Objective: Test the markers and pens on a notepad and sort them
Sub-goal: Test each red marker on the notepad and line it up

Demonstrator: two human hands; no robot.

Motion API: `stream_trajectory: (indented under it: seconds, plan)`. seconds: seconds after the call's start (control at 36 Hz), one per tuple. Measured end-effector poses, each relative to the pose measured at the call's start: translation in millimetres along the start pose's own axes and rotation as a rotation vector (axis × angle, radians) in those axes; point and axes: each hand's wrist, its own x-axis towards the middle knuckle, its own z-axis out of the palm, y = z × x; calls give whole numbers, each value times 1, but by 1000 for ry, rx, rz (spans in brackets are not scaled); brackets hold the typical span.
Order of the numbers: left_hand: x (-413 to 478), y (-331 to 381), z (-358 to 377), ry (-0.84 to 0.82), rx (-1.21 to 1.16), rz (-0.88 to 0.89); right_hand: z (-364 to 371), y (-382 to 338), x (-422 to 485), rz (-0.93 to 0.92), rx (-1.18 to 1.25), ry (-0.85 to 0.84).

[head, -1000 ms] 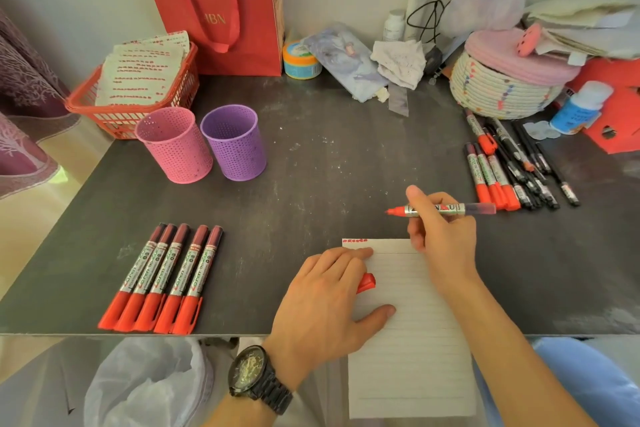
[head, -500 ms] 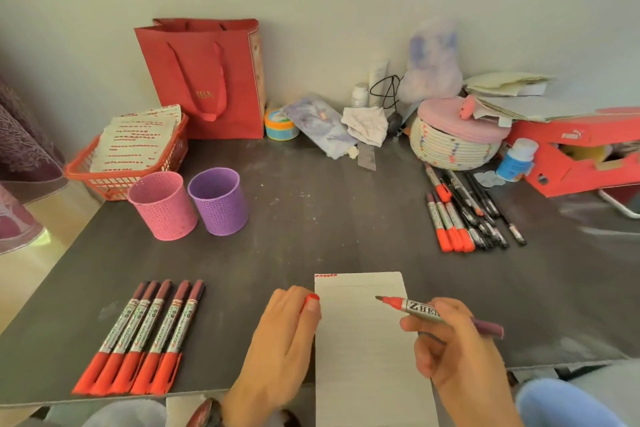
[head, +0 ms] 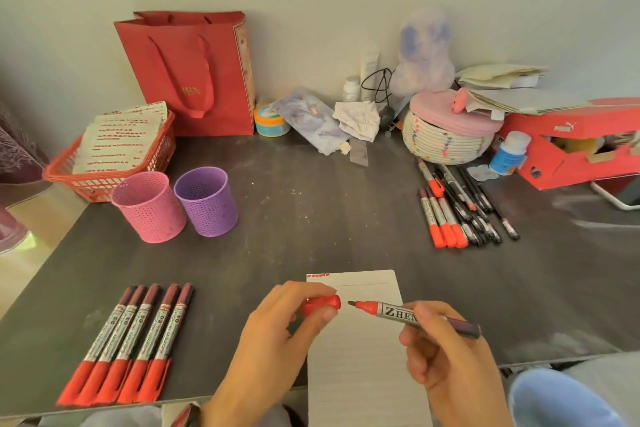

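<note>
Right hand (head: 446, 354): fingers and thumb curled round the barrel of an uncapped red marker (head: 398, 312), grip toward the rear half. Marker nearly level, tip pointing left, held over the upper part of the notepad (head: 360, 374). "ZHEN" legible on the label; rear end dark purple.

Left hand (head: 277, 333): red cap (head: 322, 304) pinched between thumb and fingertips, just left of the marker tip, small gap between cap and tip.

Notepad lined, at the near edge of the dark table (head: 311, 218), lower part hanging past the edge toward the person. Short row of red marks (head: 318, 275) at its top left corner. Contact between tip and paper: cannot tell.

Near left of table: row of five capped red markers (head: 128, 343), side by side, caps toward the near edge.

Far right: mixed pile of markers and pens (head: 457, 208), red and black, near a woven lidded basket (head: 450, 139).

Far left: pink cup (head: 149, 206) and purple cup (head: 206, 200), upright, just beside each other.
</note>
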Motion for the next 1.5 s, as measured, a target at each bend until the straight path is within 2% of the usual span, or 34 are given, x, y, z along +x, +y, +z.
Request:
stream_trajectory:
  seconds: [0.28, 0.36, 0.47, 0.64, 0.72, 0.86, 1.0, 1.06, 1.11, 1.19, 1.25, 1.36, 1.5]
  plan:
    - [2, 15, 2, -55, -30, 164, 0, 1, -3, -31, -217, -83]
    - [4, 18, -3, -38, -197, 92, -2, -7, -6, -3, -304, -175]
    - [7, 22, -12, -42, -571, -65, 4, -13, -15, -5, -465, -310]
    - [13, 24, -11, -22, -758, -171, 26, 9, -32, -122, -631, -231]
    - [13, 22, -13, -60, -759, -168, 36, 13, -39, -101, -578, -191]
    - [10, 16, -12, -113, -738, -172, 43, 14, -46, 119, -419, -194]
    - [6, 10, -6, -123, -693, -190, 45, 20, -48, 101, -447, -144]
    - [5, 8, -5, -167, -736, -198, 46, 21, -50, 131, -375, -134]
    - [5, 8, -5, -156, -885, -260, 46, 24, -53, 194, -270, -131]
    - [9, 10, -9, 3, -1216, -445, 48, 31, -60, 282, -204, -155]
    - [8, 12, -12, 76, -1366, -496, 50, 37, -66, 313, -206, -164]
    - [1, 12, -15, 28, -1585, -493, 56, 48, -76, 253, -309, -177]
    - [-13, 11, -13, -31, -1739, -455, 64, 56, -93, 226, -327, -165]
